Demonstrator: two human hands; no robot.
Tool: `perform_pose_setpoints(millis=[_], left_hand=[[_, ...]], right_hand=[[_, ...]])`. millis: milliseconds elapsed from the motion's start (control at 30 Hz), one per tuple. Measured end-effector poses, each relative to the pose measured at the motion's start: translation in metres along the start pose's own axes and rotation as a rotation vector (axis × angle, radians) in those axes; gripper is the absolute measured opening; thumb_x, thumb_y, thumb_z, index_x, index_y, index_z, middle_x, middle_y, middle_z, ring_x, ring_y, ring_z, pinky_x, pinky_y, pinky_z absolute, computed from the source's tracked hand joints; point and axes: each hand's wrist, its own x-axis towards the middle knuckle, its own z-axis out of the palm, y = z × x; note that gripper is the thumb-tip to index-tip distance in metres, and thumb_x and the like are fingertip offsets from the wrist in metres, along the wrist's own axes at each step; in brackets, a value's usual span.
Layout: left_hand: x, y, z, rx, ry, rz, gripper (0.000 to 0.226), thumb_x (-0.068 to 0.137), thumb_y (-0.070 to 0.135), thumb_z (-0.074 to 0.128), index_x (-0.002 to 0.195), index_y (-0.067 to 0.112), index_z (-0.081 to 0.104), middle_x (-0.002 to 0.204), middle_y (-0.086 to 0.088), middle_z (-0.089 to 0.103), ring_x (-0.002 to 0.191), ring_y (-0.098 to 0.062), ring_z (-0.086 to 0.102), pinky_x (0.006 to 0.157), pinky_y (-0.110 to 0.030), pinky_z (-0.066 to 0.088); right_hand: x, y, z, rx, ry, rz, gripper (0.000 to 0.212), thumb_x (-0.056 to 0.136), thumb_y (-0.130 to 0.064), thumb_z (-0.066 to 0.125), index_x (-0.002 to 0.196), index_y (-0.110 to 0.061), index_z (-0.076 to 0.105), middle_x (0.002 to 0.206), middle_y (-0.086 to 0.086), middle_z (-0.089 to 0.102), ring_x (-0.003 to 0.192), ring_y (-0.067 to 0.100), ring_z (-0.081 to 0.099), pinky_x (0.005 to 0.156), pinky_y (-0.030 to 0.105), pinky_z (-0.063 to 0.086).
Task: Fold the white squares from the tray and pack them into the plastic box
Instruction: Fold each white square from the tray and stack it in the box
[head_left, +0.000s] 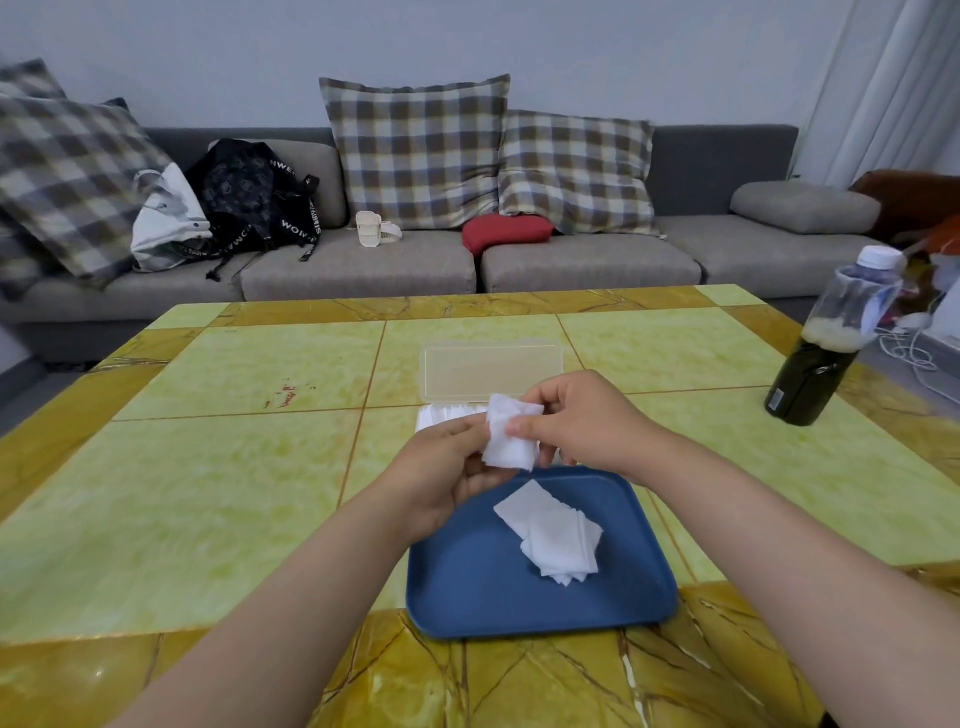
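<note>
Right now the fingers (522, 427) of the right hand (592, 423) pinch the upper right part of a small white square (511, 441) of soft fibrous material, thumb in front and the others curled behind. The left hand (441, 470) pinches its left edge between thumb and fingertips. Both hands are thus closed on the one piece, held up in the air between them above the far rim of a dark blue rectangular plastic tray (493, 603). That is most likely because a fold is easier to line up with grips on opposite edges. The piece looks bent or partly doubled; whether the fold is finished I cannot tell.

Just beneath, nearer the person, a loose fanned pile of more white squares (553, 538) lies on that tray. It sits at the near edge of the yellow-green tiled desk (208, 493), within easy reach of either hand. Just beyond the hands stands the clear shallow plastic box (423, 418), its lid (491, 371) laid back flat on the far side so the mouth is free. White pieces already show inside at its left end; the rest is hidden by the hands. By my judgement the work is midway: some packed, a pile left. Well apart at the right stands a dark drink bottle (826, 358) with a white cap, and a grey sofa (587, 265) lies behind the desk.
</note>
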Motion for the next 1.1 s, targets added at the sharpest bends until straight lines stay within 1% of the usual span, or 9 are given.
perform_pose_setpoints(millis=[267, 367, 500, 633, 700, 800, 900, 967, 1100], left_hand=[[-0.001, 0.001, 0.002, -0.109, -0.017, -0.036, 0.03, 0.103, 0.023, 0.051, 0.121, 0.005, 0.067, 0.111, -0.015, 0.075, 0.101, -0.024, 0.074, 0.083, -0.032, 0.062], [0.0, 0.0, 0.0, 0.05, 0.063, 0.013, 0.025, 0.094, 0.019, 0.067, 0.114, 0.004, 0.071, 0.106, -0.014, 0.077, 0.097, -0.022, 0.075, 0.078, -0.027, 0.061], [0.006, 0.0, -0.011, 0.076, 0.333, 0.065, 0.012, 0.094, 0.011, 0.066, 0.103, 0.004, 0.072, 0.095, -0.01, 0.078, 0.079, -0.02, 0.073, 0.068, -0.025, 0.06], [0.006, 0.006, -0.026, 0.169, 0.458, 0.133, 0.012, 0.094, 0.014, 0.064, 0.099, 0.008, 0.073, 0.085, -0.003, 0.07, 0.068, -0.016, 0.056, 0.07, -0.028, 0.05], [0.006, 0.007, -0.03, 0.205, 0.47, 0.147, 0.012, 0.095, 0.013, 0.062, 0.1, 0.008, 0.072, 0.082, -0.001, 0.065, 0.066, -0.015, 0.051, 0.07, -0.028, 0.048], [0.006, 0.006, -0.032, 0.187, 0.46, 0.131, 0.013, 0.093, 0.009, 0.061, 0.103, 0.005, 0.07, 0.09, -0.005, 0.068, 0.075, -0.018, 0.059, 0.074, -0.029, 0.054], [0.007, 0.002, -0.031, 0.16, 0.454, 0.131, 0.014, 0.09, 0.002, 0.06, 0.102, 0.005, 0.066, 0.096, -0.01, 0.07, 0.081, -0.022, 0.064, 0.079, -0.034, 0.058], [0.007, 0.001, -0.029, 0.164, 0.453, 0.135, 0.013, 0.089, 0.001, 0.06, 0.1, 0.006, 0.067, 0.095, -0.009, 0.07, 0.08, -0.022, 0.065, 0.084, -0.038, 0.059], [0.008, 0.0, -0.029, 0.164, 0.463, 0.133, 0.01, 0.092, 0.005, 0.061, 0.097, 0.005, 0.069, 0.093, -0.008, 0.071, 0.081, -0.021, 0.066, 0.085, -0.037, 0.06]], right_hand=[[0.005, 0.001, 0.003, -0.094, 0.12, 0.028, 0.011, 0.082, -0.02, 0.08, 0.082, -0.012, 0.072, 0.046, -0.013, 0.062, 0.041, 0.004, 0.057, 0.042, 0.013, 0.039], [0.007, 0.002, 0.007, -0.175, 0.196, 0.035, 0.018, 0.077, -0.032, 0.082, 0.08, -0.02, 0.07, 0.065, -0.01, 0.067, 0.059, 0.009, 0.063, 0.057, 0.023, 0.047], [0.004, 0.006, 0.012, -0.298, 0.279, -0.049, 0.023, 0.083, -0.05, 0.07, 0.087, -0.027, 0.065, 0.082, -0.012, 0.065, 0.075, 0.008, 0.061, 0.067, 0.029, 0.049], [0.0, 0.009, 0.019, -0.554, -0.031, -0.207, 0.01, 0.088, -0.03, 0.064, 0.088, -0.029, 0.073, 0.091, -0.015, 0.072, 0.086, 0.005, 0.064, 0.08, 0.034, 0.056], [0.001, 0.014, 0.025, -0.735, -0.227, -0.197, 0.026, 0.09, -0.019, 0.061, 0.109, -0.032, 0.074, 0.112, -0.016, 0.071, 0.104, 0.007, 0.063, 0.089, 0.031, 0.053], [0.003, 0.02, 0.033, -0.913, -0.337, -0.211, 0.046, 0.089, -0.008, 0.058, 0.124, -0.034, 0.067, 0.127, -0.015, 0.065, 0.117, 0.012, 0.059, 0.09, 0.031, 0.05], [0.005, 0.021, 0.038, -0.957, -0.345, -0.236, 0.047, 0.089, -0.007, 0.057, 0.127, -0.033, 0.066, 0.108, -0.014, 0.067, 0.101, 0.014, 0.061, 0.073, 0.026, 0.049], [0.007, 0.021, 0.041, -0.99, -0.344, -0.236, 0.044, 0.09, -0.007, 0.054, 0.124, -0.032, 0.067, 0.088, -0.014, 0.057, 0.085, 0.013, 0.054, 0.057, 0.021, 0.035], [0.007, 0.023, 0.041, -0.893, -0.296, -0.179, 0.023, 0.089, -0.016, 0.057, 0.101, -0.024, 0.074, 0.091, -0.013, 0.061, 0.083, 0.013, 0.057, 0.063, 0.027, 0.043]])
